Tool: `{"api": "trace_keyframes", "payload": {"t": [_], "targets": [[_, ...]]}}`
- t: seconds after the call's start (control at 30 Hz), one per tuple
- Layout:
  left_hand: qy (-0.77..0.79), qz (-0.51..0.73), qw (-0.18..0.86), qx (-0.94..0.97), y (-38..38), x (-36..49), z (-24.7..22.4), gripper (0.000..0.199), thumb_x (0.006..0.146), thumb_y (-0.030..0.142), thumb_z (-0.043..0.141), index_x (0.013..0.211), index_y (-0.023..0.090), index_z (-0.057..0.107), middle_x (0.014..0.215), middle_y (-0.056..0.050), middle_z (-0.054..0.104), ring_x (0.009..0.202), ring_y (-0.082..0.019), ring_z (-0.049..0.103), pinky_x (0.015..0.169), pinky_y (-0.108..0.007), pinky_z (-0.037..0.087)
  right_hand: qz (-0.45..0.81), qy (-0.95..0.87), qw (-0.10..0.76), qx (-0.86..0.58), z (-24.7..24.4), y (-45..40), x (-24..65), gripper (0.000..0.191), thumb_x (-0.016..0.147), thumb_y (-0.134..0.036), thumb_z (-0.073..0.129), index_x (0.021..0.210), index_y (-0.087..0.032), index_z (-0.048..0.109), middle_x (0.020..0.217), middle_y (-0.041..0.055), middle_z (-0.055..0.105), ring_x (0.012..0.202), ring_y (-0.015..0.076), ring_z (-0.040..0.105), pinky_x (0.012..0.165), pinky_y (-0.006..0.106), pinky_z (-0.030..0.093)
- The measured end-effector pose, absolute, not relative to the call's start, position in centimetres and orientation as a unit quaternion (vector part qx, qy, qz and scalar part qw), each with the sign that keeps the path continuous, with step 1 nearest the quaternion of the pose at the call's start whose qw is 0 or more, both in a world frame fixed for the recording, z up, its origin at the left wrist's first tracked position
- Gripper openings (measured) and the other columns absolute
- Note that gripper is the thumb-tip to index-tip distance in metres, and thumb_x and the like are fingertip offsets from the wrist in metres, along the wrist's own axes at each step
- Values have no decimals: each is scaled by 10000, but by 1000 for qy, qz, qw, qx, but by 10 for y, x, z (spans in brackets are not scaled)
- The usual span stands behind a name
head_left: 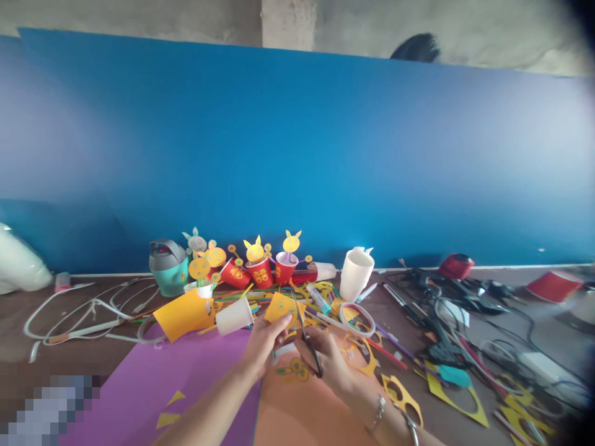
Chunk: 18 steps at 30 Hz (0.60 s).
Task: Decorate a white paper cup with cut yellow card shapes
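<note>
My left hand pinches a piece of yellow paper with a drawn round shape on it. A pair of dark-handled scissors is in my right hand, its blades upright at the right edge of the yellow paper. Below my hands lies an orange sheet, bearing small yellow cut-outs with green drawing. A purple sheet stretches under my left forearm, with two yellow scraps on it.
Red paper cups with yellow rabbit-like cut-outs stand along the blue partition. A white cup lies tipped, and a taller white cup stands right. A tape roll, glue gun, cables and scraps clutter the table's right.
</note>
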State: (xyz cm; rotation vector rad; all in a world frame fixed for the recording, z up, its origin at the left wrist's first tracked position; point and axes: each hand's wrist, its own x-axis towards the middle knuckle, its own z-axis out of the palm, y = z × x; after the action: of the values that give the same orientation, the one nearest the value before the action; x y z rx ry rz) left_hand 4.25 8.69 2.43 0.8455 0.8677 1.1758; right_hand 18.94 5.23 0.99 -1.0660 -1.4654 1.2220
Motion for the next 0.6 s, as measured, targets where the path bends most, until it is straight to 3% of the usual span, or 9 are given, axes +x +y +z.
{"api": "trace_keyframes", "payload": {"t": [0.17,0.3,0.6], "targets": [[400,538,644,368,78,54,18,425,653,526,856,729,156,659,600,36,556,510,-70,468,497,-184,364,537,-582,442,-422,11,50,189,421,876,-487,658,632,-222,440,519,-75,382,472,82,310,457,228,254],[425,530,615,400,76,54,23,449,635,541,853,670,156,626,540,49,519,463,-66,429,448,-182,300,571,-567,423,-417,20,46,189,399,827,-497,708,668,-214,477,550,-64,436,494,87,338,472,230,265],[428,507,598,450,81,48,28,426,672,521,828,654,154,612,507,54,480,449,-65,382,441,-192,276,538,-573,462,-411,12,51,188,424,829,-461,718,605,-225,446,544,-73,320,505,93,233,487,251,242]]}}
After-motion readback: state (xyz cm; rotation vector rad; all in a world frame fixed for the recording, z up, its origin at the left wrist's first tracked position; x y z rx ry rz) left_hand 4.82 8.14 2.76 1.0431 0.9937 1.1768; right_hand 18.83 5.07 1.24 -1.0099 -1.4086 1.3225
